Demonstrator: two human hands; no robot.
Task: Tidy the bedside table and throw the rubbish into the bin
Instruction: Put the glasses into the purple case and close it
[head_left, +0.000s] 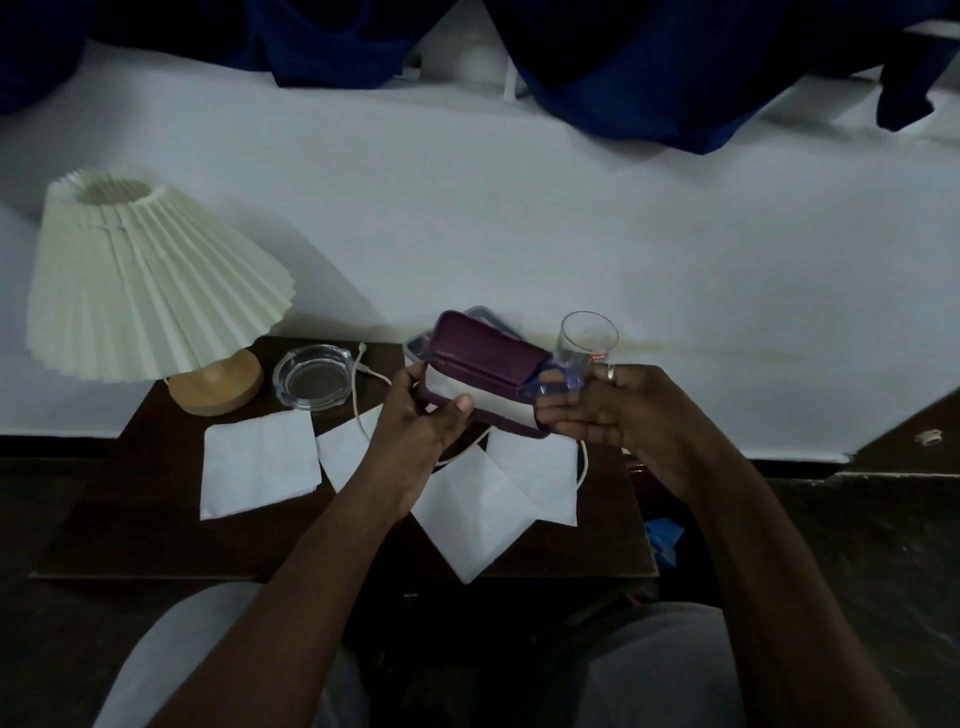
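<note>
- Both hands hold an open maroon glasses case (485, 364) above the back of the dark wooden bedside table (156, 519). The left hand (423, 415) pinches the near rim of the lower shell, thumb on top and fingers (410, 376) curled behind; the right hand (618, 410) has its fingers (566, 415) clamped around the case's other end, together with a translucent blue object (558, 384), probably spectacles, though this cannot be confirmed.
- Step in hand (judgement): stowing the blue object and closing the case. It would go best with the lower shell held level, the object fully inside the rim, and the lid pressed shut evenly so nothing is trapped at the hinge.
- Hazard (judgement): a clear drinking glass (589, 338) stands just behind the right hand, so movements there should be small.
- Materials: the case looks rigid and matt, with rounded corners and a pale lining; behind it lies a clear plastic box (415, 345).
- Remaining items: three flat white paper napkins (260, 462), thin and creased; a heavy clear glass ashtray (311, 376); a thin white cable (358, 395); a lamp with a pleated cream shade (150, 280) on a turned wooden base (215, 384).
- No bin is in view.
</note>
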